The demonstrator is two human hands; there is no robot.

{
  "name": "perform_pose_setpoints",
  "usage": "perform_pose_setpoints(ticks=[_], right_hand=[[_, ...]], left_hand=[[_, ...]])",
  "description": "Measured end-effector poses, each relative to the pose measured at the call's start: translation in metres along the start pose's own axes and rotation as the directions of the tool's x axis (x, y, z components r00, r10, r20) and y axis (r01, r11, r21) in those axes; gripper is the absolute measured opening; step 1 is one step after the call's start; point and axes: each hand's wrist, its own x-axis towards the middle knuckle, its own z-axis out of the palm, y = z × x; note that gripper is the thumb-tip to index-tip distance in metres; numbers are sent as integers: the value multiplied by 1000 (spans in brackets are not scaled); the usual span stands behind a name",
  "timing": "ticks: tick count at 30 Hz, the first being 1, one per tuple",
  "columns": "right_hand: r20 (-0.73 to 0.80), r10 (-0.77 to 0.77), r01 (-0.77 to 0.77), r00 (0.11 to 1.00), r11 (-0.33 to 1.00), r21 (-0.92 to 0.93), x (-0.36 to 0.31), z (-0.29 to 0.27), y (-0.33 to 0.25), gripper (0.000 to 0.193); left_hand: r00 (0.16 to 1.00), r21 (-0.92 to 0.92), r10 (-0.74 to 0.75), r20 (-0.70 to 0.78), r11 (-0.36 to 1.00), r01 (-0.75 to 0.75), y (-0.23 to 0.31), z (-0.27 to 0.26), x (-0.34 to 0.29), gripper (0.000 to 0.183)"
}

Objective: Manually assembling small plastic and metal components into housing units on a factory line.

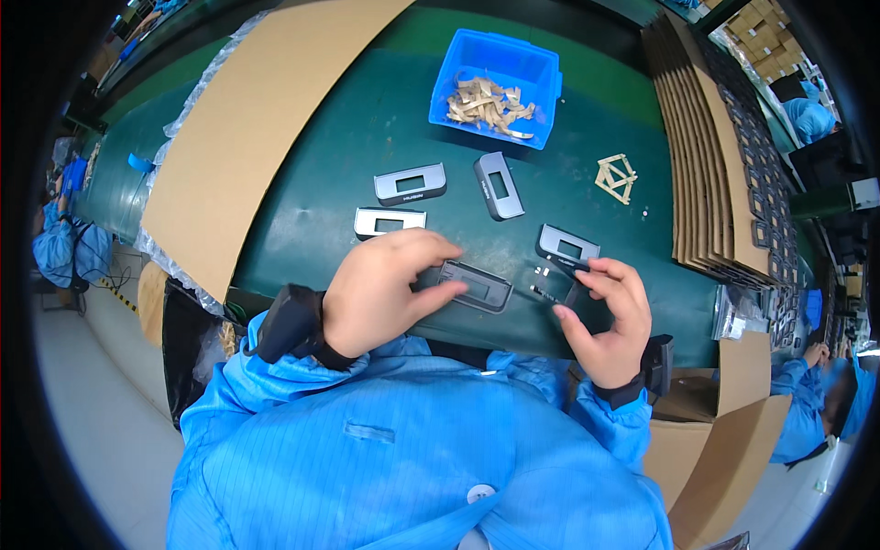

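Observation:
My left hand (390, 286) grips the left end of a dark grey plastic frame (490, 298) between thumb and fingers, low over the near edge of the table. Just right of it, my right hand (610, 316) pinches a small clear plastic panel (553, 283) with white and dark marks. Beyond the right fingers lies another grey frame (568, 246) with a rectangular window. Three more such housings rest farther back: a grey one (410, 183), one standing at a slant (499, 186), and a lighter one (367, 222) partly behind my left hand.
A blue bin (504, 46) of tan strips stands at the back. Folded tan strips (616, 178) lie on the green table (321, 156). Cardboard sheets (701, 156) are stacked at right, beside trays of dark parts. A large cardboard panel (247, 119) borders the left; an open carton (733, 440) sits lower right.

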Motion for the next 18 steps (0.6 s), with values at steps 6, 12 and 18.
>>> perform_pose_setpoints(ticks=[6,12,18], right_hand=[[186,-156,141,970,985,96,12,18,-19,41],[289,-77,49,954,994,101,23,34,-24,38],[349,-38,10,936,997,80,29,33,-28,37]], left_hand=[[973,115,199,120,970,-212,-7,-3,-2,52],[978,19,173,117,984,-176,-15,10,-5,52],[936,72,345,74,934,-350,-21,11,-6,50]])
